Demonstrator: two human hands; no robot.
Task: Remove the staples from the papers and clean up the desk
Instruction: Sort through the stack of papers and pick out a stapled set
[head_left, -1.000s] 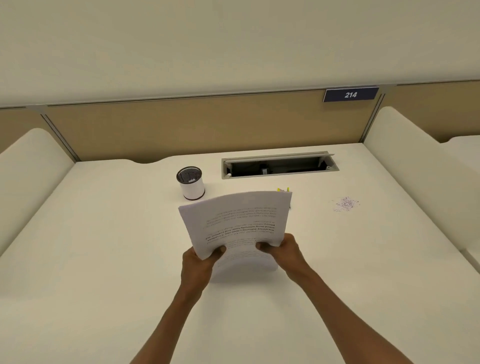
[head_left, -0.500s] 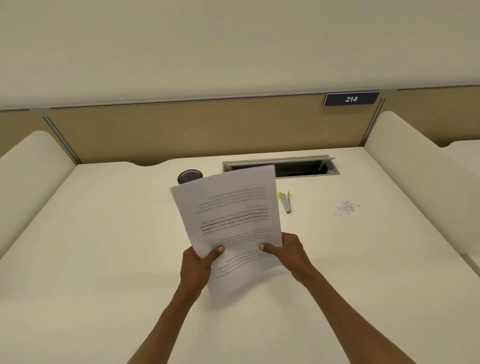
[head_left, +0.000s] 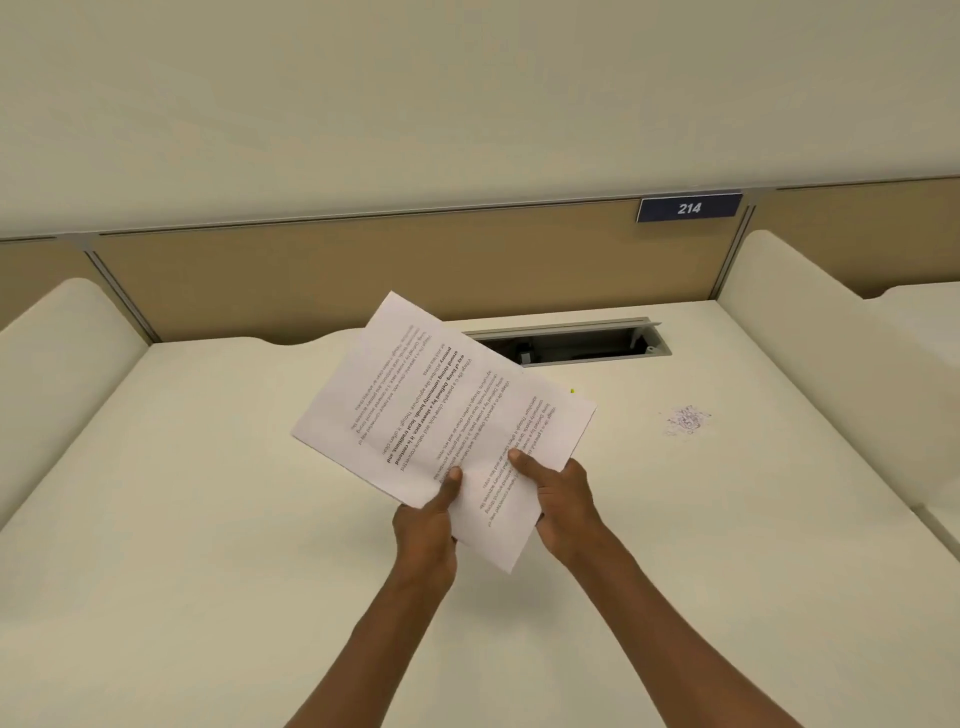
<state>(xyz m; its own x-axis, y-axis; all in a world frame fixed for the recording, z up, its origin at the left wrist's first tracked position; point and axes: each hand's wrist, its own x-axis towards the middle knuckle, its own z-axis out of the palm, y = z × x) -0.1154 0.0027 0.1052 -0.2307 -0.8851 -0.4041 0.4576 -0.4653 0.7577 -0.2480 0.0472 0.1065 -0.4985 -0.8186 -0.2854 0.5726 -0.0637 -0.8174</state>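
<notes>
Both grips pinch the papers (head_left: 441, 415), tilted, above bench (head_left: 208, 519): left hand (head_left: 423, 525) near edge, right hand (head_left: 561, 499) beside it. Staple pile (head_left: 685, 420) far right.

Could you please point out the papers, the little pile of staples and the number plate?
papers (head_left: 415, 395): head view, middle of the top sheet.
pile of staples (head_left: 687, 420): head view, its centre.
number plate (head_left: 689, 208): head view, on the digits.
</notes>
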